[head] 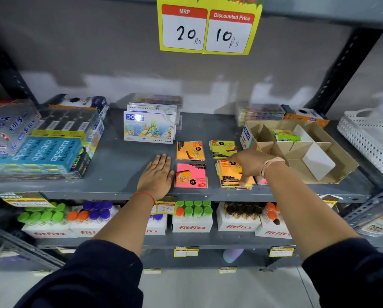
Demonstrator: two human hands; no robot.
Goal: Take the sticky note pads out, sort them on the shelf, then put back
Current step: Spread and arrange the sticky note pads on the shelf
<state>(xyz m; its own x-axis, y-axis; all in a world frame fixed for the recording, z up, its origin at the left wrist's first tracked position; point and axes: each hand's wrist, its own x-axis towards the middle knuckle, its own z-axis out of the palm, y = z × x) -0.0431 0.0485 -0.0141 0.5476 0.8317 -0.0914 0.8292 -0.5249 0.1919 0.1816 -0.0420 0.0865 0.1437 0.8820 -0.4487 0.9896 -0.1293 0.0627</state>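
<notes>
Sticky note pads lie on the grey shelf. An orange pad sits behind a pink pad. To their right a yellow-green pad lies behind a loose stack of pads with an orange one on top. My left hand rests flat on the shelf, fingers together, just left of the pink pad and holding nothing. My right hand reaches over the stack with fingers curled down onto it. A pink edge pokes out under my right wrist.
An open cardboard box with dividers stands at the right and holds a green pack. A white perforated basket is at the far right. Oil pastel boxes stand behind the pads, pencil packs at the left. Bottle packs fill the lower shelf.
</notes>
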